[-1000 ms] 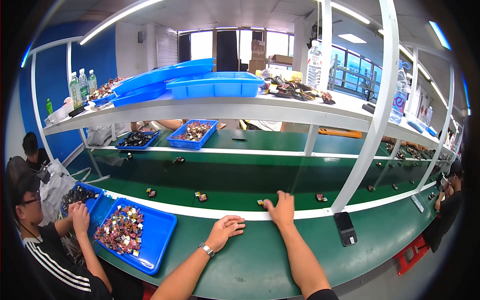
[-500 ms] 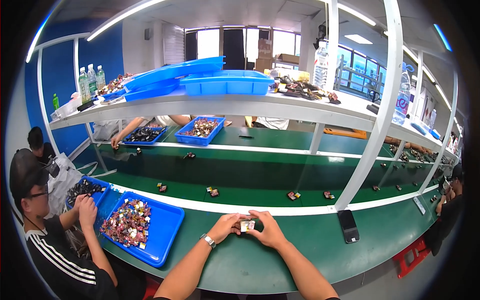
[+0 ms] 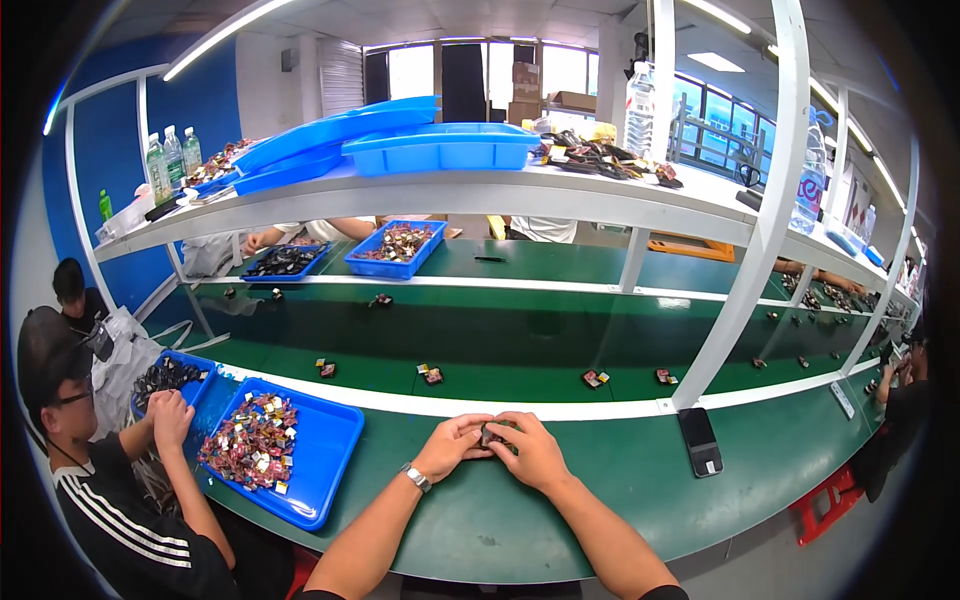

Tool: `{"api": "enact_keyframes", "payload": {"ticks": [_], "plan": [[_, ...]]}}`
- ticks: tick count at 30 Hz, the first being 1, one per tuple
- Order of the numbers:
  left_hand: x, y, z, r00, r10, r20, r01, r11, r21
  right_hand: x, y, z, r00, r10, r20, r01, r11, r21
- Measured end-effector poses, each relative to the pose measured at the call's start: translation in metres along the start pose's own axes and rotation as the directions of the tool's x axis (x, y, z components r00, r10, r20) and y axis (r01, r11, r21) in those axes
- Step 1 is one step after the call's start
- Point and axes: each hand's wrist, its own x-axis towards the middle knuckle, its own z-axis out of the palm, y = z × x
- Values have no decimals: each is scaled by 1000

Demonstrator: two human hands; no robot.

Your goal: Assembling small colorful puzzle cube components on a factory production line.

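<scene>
Since the earlier frame your right hand (image 3: 537, 452) has come back from the white strip (image 3: 560, 409) at the belt's edge and joined your left hand (image 3: 455, 447) on the green table (image 3: 600, 500). Both hands now pinch one small dark part (image 3: 490, 434) between their fingertips, just in front of you. A blue tray (image 3: 315, 470) of mixed pieces lies to your left, a dark phone (image 3: 700, 441) to your right.

Dark phone screen (image 3: 700, 441) on bench; cardboard boxes (image 3: 524, 84) behind.
</scene>
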Motion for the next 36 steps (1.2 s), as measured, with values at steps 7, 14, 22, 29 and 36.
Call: {"api": "enact_keyframes", "payload": {"ticks": [7,14,22,29,36], "plan": [[4,-8,2,999,22,-29,-22,1000,23,5,10,-4,989,-146,9,146,983,-111],[2,-6,3,999,19,-39,-17,999,49,0,21,0,993,-41,106,38,999,30],[1,-4,-2,994,44,103,-42,999,-25,1,13,1,997,69,46,-73,993,89],[1,-4,1,994,47,99,-45,999,-14,-1,14,3,995,91,32,-94,988,119],[1,-4,1,999,-12,40,11,1000,18,1,9,-4,997,29,74,-41,987,154]]}}
